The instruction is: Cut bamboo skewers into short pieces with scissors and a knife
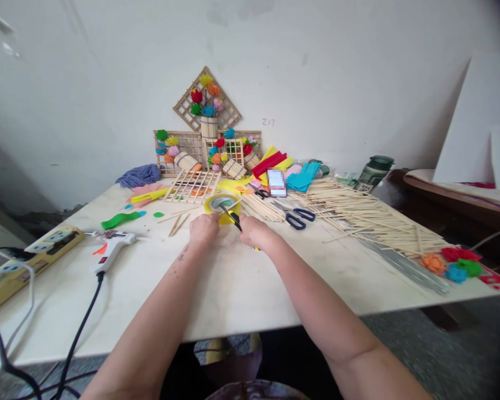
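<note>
A roll of yellow tape (pixel 211 204) lies on the table in front of me. My left hand (pixel 204 228) is closed at its near left edge, with the fingertips partly hidden. In my right hand (pixel 256 232) is a yellow and black utility knife (pixel 234 218). Its front end points up and left over the roll's centre. Just right of the roll lie loose wooden sticks (pixel 262 206) and dark-handled scissors (pixel 296 218). A few short sticks (pixel 178 224) rest to the left of my left hand.
A glue gun (pixel 113 250) and a power strip (pixel 45 253) with cords occupy the left side. Flower-decorated stick lattices (pixel 207 100) lean on the wall. Many sticks (pixel 370 211), metal wires (pixel 404 266) and paper flowers (pixel 456 264) cover the right. A phone (pixel 276 182) stands behind.
</note>
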`<control>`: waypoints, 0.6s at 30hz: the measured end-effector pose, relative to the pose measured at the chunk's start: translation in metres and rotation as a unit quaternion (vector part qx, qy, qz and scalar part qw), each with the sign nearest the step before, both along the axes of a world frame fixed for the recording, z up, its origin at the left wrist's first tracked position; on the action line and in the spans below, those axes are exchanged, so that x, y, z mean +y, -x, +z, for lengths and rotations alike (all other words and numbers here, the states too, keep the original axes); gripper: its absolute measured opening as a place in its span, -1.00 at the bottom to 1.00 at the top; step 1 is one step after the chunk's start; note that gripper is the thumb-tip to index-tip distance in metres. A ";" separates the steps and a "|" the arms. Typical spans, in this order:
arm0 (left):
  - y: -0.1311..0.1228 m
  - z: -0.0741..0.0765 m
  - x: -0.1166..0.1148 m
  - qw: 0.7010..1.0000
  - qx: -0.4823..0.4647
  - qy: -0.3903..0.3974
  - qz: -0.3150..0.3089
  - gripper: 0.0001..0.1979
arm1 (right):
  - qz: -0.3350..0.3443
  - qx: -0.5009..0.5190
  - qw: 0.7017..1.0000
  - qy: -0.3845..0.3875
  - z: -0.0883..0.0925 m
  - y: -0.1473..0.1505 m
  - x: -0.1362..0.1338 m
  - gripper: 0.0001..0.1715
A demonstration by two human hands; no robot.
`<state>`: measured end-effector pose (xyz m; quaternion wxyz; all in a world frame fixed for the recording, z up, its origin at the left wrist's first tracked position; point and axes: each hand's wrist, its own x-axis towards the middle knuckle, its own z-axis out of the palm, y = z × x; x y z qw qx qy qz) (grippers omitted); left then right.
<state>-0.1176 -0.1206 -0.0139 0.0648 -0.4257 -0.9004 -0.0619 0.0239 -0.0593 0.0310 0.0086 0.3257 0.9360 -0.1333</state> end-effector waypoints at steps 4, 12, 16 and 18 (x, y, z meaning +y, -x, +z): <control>0.000 -0.002 0.000 1.000 0.013 -0.012 -0.002 -0.57 | 0.012 -0.004 1.000 0.009 0.004 -0.018 -0.005 -0.59; 0.001 0.002 0.000 0.999 0.002 0.020 -0.028 -0.62 | 0.014 0.010 0.999 0.030 0.002 0.003 0.005 -0.53; -0.002 0.004 -0.001 0.999 0.003 0.025 -0.019 -0.61 | 0.006 0.028 0.999 0.039 -0.007 0.013 0.011 -0.48; -0.003 0.004 -0.001 1.000 0.002 0.021 -0.017 -0.60 | 0.004 0.035 0.999 0.041 -0.010 0.012 0.013 -0.49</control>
